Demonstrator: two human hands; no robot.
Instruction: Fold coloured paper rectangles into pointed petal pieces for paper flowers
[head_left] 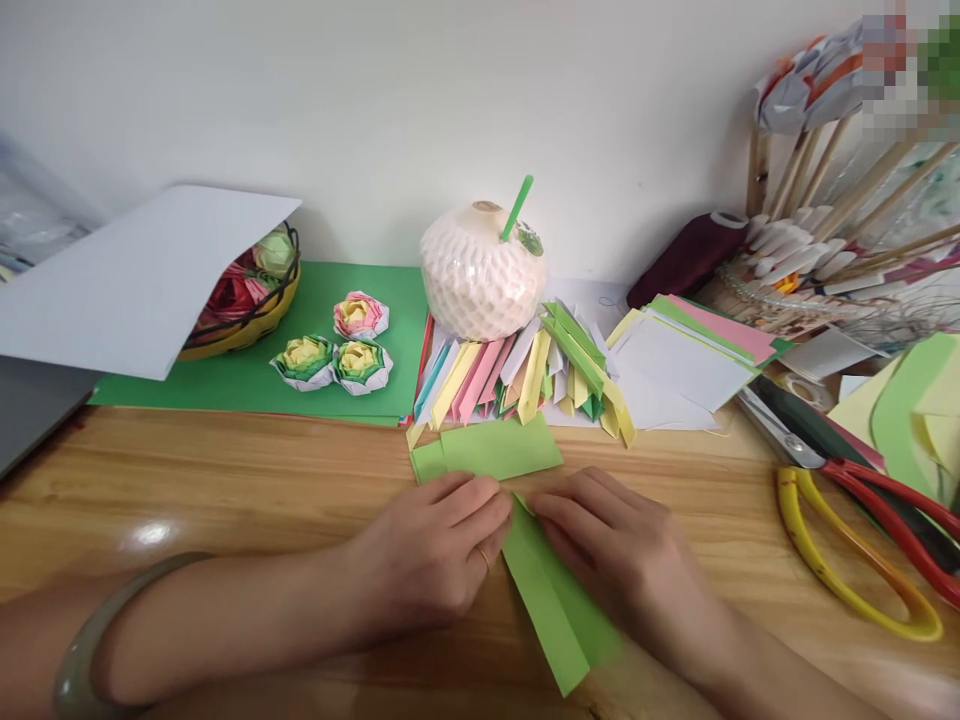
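My left hand (450,545) is closed on the upper end of a light green paper strip (551,620), with a ring on one finger. From the other side, my right hand (615,550) pinches the same strip near its top corner. A lengthwise crease runs down the strip, which slants toward me over the wooden table (247,490). Just beyond my fingers lie more flat green paper pieces (499,447). Behind them spreads a pile of folded paper strips (525,370) in several colours. My fingertips hide the strip's top edge in part.
A wrapped coconut (480,270) with a green straw stands against the wall. Three paper flowers (360,365) sit on green sheets (150,390) at left, near a basket (259,330) under a white sheet (142,280). Scissors (855,590), paper sheets (667,360) and a thread spool (690,255) lie right.
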